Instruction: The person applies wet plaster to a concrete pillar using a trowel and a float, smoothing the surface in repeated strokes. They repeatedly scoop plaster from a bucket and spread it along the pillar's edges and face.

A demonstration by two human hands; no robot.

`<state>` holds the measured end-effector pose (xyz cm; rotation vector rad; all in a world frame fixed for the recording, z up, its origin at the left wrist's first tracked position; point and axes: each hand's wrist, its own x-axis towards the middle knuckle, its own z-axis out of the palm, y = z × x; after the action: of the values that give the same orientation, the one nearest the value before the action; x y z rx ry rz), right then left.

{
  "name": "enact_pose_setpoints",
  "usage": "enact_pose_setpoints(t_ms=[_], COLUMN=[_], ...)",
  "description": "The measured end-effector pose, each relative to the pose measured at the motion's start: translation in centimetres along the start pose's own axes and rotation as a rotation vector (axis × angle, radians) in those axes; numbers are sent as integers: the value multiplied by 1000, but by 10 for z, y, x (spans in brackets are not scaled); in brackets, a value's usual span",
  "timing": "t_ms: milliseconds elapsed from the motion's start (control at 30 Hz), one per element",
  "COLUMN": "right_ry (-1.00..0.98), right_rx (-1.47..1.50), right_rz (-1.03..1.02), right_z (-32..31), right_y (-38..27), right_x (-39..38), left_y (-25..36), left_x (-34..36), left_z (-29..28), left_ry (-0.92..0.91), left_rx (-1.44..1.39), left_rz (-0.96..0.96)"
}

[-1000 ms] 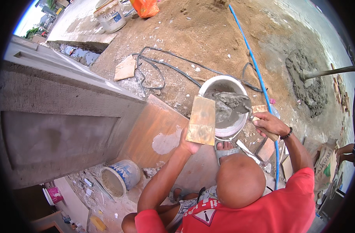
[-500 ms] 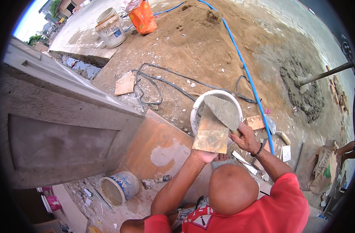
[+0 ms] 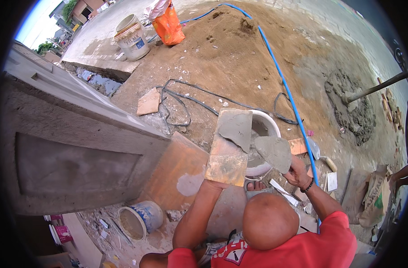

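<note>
A: Head view: board [image 3: 227, 152] now raised over the white bucket [image 3: 266, 134], gripped underneath by left hand [image 3: 211, 184].

B: Noted. Trowel [image 3: 274, 152], mortar-loaded, grasped by right hand [image 3: 297, 172]; mortar has been lifted onto the board.

Wooden board [image 3: 227, 152]: flat, rectangular, tan, stained, held up tilted in front of the person, lower short edge in the left hand [image 3: 215, 184], upper end over the white bucket [image 3: 265, 147]. Grey wet mortar patch [image 3: 236, 127] spread on its upper half.

Trowel [image 3: 274, 153]: broad pointed blade coated in grey mortar, face up, just right of the board, tip seemingly touching the board's mortar. Handle hidden inside the right hand [image 3: 298, 172].

White bucket: round, on the ground behind board and trowel, mortar inside.
</note>
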<state>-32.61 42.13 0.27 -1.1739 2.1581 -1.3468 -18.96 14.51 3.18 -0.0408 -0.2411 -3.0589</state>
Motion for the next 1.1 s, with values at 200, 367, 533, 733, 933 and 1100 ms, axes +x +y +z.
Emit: enact_pose_setpoints(t_ms=[200,367,533,733,933,1100], right_ry=[-243,-545,-751,-787,-701,-723], right_rx=[396,876,781,646,150,-666], right_rz=[124,293,518,685,687,-59], right_z=[-62,-77,-81,-83,-56,-21], right_y=[-56,-102,-84,-47,1,2], right_x=[27,94,111,84,85,108], left_y=[16,-3,-5,20,28,29], left_x=[2,14,11,-15,-11,-10], left_z=[8,18,16,-17,-21,7], left_ry=[311,311,320,341,132,-6], left_rx=[519,349,314,119,-119,-66], left_rz=[16,-27,-3,31,93,158])
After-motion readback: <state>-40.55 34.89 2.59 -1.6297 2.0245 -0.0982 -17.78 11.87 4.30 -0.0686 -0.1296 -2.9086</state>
